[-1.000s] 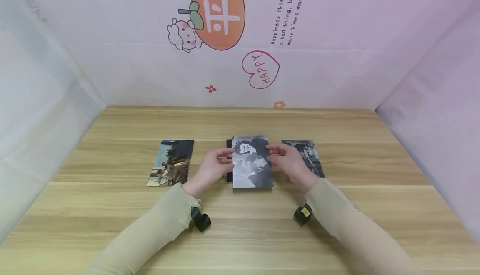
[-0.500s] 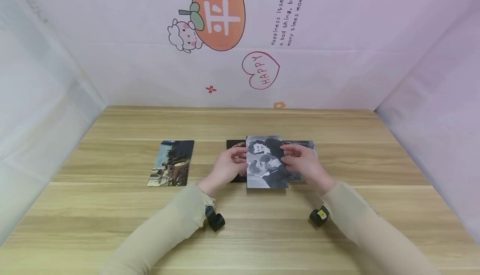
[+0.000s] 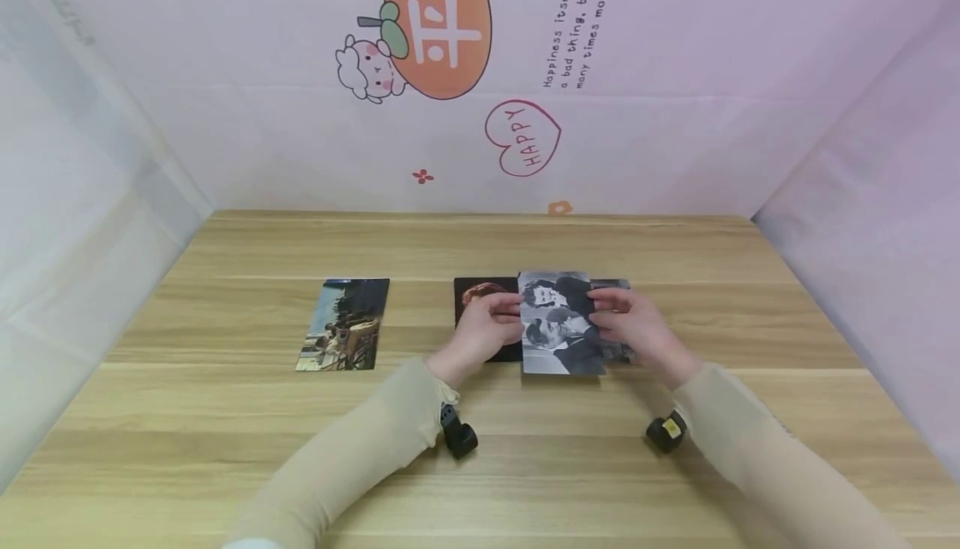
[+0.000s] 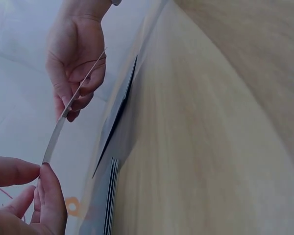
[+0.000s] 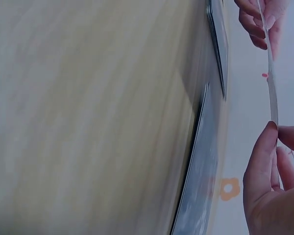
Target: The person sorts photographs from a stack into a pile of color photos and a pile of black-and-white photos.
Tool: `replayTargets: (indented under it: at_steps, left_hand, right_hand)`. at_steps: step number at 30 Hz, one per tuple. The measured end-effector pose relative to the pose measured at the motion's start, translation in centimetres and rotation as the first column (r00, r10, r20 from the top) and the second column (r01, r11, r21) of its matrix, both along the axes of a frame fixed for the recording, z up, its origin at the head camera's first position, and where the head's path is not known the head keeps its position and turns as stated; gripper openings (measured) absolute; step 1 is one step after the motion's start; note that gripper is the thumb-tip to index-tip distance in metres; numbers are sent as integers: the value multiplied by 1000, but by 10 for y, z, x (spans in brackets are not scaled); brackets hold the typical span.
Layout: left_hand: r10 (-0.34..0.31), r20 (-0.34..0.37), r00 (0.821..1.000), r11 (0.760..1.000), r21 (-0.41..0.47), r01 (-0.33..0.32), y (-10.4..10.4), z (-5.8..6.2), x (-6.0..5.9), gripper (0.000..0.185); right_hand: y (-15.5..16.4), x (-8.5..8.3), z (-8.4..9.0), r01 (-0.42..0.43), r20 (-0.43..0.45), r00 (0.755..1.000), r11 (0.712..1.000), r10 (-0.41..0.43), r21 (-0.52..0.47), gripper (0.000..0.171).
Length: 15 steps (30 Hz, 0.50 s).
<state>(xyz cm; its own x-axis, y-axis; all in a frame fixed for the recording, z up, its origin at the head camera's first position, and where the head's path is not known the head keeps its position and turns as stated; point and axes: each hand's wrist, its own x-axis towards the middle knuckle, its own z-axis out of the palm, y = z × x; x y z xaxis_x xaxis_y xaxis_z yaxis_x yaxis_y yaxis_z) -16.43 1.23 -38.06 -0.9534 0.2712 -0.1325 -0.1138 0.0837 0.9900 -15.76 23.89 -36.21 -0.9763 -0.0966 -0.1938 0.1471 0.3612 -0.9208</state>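
Table (image 3: pixel 225 416) first: I see a colour photo (image 3: pixel 343 324) lying flat at the left, a dark stack (image 3: pixel 483 295) at centre, and another print (image 3: pixel 618 286) at the right. I judge the sorting partly done, with the held photo not yet laid down. Left hand (image 3: pixel 483 328) pinches the black-and-white photo (image 3: pixel 558 324) by its left edge; right hand (image 3: pixel 637 328) pinches its right edge. It hangs above the table between centre stack and right print, face up, long axis running away from me.
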Motion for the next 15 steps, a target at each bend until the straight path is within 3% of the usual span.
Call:
replayTargets:
  at_steps: [15]
  left_hand:
    - [0, 81, 997, 997, 79, -7, 38, -7, -7, 40]
  right_hand:
    - [34, -6, -3, 19, 21, 1000, 999, -20, 43, 52]
